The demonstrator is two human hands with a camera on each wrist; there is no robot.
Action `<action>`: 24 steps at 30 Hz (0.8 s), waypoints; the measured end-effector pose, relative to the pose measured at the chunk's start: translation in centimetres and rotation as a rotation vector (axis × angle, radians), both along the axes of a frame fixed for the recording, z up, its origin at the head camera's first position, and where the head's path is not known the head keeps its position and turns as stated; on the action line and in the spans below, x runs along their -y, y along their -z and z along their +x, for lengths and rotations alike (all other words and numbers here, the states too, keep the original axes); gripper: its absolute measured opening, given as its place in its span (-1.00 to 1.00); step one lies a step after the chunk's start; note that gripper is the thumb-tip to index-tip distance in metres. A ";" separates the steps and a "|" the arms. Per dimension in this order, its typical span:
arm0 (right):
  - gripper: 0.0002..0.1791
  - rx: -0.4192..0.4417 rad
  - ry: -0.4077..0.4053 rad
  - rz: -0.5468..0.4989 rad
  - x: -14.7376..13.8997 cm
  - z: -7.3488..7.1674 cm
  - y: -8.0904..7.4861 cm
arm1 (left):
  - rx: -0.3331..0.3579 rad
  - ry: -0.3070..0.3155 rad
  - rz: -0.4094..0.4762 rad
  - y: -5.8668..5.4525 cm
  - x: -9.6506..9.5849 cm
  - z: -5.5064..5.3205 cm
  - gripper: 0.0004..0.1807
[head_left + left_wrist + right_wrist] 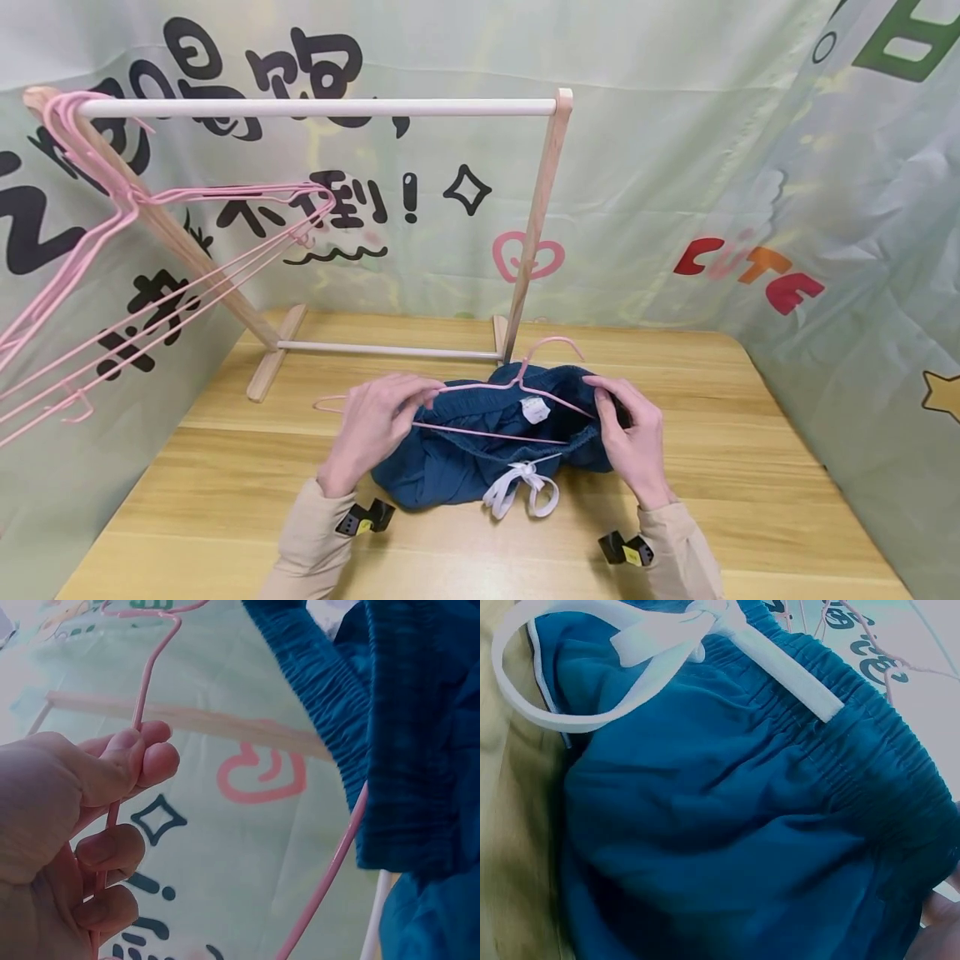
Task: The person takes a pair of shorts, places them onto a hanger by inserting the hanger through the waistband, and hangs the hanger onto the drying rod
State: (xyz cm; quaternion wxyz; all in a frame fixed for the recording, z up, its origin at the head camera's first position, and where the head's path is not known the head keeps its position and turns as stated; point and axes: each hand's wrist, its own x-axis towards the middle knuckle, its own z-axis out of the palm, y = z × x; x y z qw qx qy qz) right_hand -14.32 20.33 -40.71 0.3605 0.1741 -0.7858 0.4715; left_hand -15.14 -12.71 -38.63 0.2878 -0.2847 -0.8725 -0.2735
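Blue drawstring pants [442,475] lie bunched on the table with their elastic waistband held open upward. A white drawstring bow [525,483] hangs at the front, and a white label [535,409] shows inside. A pink wire hanger [520,381] reaches partly into the waist opening, its hook upward and its left end outside. My left hand [375,425] grips the hanger's left arm; in the left wrist view the thumb and fingers curl round the wire. My right hand [636,437] pinches the right side of the waistband [900,757], where the hanger's right end is hidden.
Behind the pants stands a wooden rack with a white top rail [322,107]. Several pink hangers [131,196] hang at its left end. The wooden table [720,467] is enclosed by printed fabric walls [645,150] at the back and sides.
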 end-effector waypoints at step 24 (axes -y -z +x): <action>-0.73 0.034 -0.028 0.026 0.4 0.3 -0.3 | 0.025 0.031 0.009 1.0 -2.8 0.3 -0.83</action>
